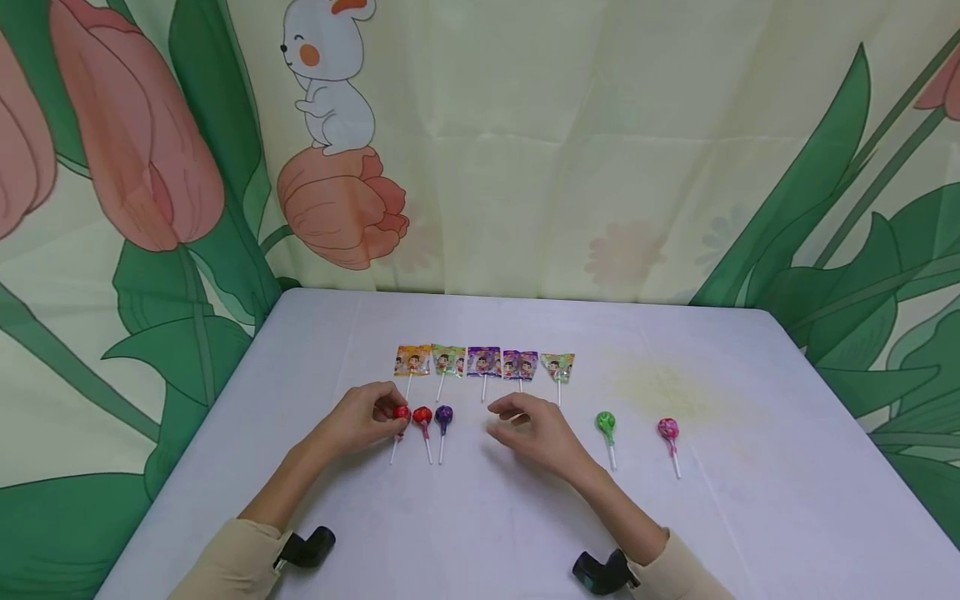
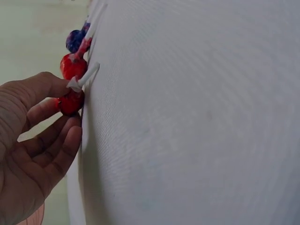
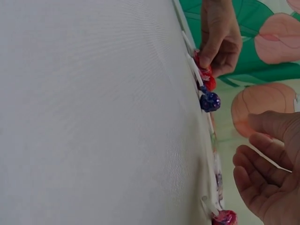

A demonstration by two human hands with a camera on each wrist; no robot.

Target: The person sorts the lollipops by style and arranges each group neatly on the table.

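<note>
Between thumb and fingers, my left hand point(image 1: 366, 418) pinches the round head of a red lollipop point(image 2: 71, 103) at the left end of a short row. Just right of it lie a second red lollipop point(image 1: 422, 415) and a purple lollipop point(image 1: 444, 414), white sticks toward me. My right hand point(image 1: 542, 432) hovers over the table right of the purple one, its fingers loosely bent and holding nothing. Farther right lie a green lollipop point(image 1: 606, 422) and a pink lollipop point(image 1: 668, 429).
Behind the hands runs a row of flat-wrapped lollipops, among them an orange one point(image 1: 412, 360), a green one point(image 1: 448, 360) and a purple one point(image 1: 483, 362). A white cloth covers the table point(image 1: 450, 533). A printed curtain point(image 1: 525, 167) hangs along its far edge.
</note>
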